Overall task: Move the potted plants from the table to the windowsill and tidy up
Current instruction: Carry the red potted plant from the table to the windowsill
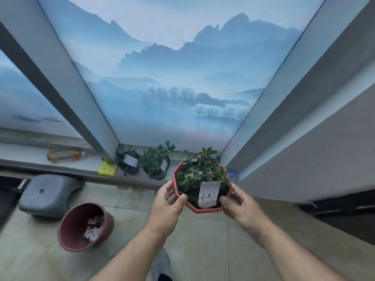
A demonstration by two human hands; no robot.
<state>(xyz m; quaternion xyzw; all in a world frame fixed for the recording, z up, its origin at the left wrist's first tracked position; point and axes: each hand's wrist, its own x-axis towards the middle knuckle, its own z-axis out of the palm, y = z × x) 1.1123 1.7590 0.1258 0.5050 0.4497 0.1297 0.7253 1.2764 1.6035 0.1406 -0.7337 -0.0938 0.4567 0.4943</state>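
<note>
- On the windowsill (85, 165), two black pots already stand side by side near the corner post: left pot (128, 162) and middle pot (156, 165), each with a white tag. Judged placed.
- Between both hands, a red pot (199, 186) of green succulents is held in the air, in front of the sill's right end and not yet set down. A white label stands in its near soil.
- Left hand (165, 201): grip closed on the pot's left rim, thumb on top at the near edge, fingers round the side.
- Right hand (242, 205): grip closed on the right rim, thumb beside the label.
- Room remains on the sill right of the middle pot; that gap is the likely spot for this one. How much clearance it has from the right wall cannot be told, since the pot hides that stretch.
- Tabletop is out of view, so whether more plants wait there cannot be told.
- Tidying looks outstanding: a brown pot (85, 227) lies tilted on the floor with pale scraps inside, beside a grey stool (48, 194).
- Also on the sill, left of the post: a yellow item (107, 168) at the edge and a bottle (64, 155) lying on its side. Whether these belong there is unclear.
- Assessment: at least two plants moved, a third in transit, clean-up not yet begun.
</note>
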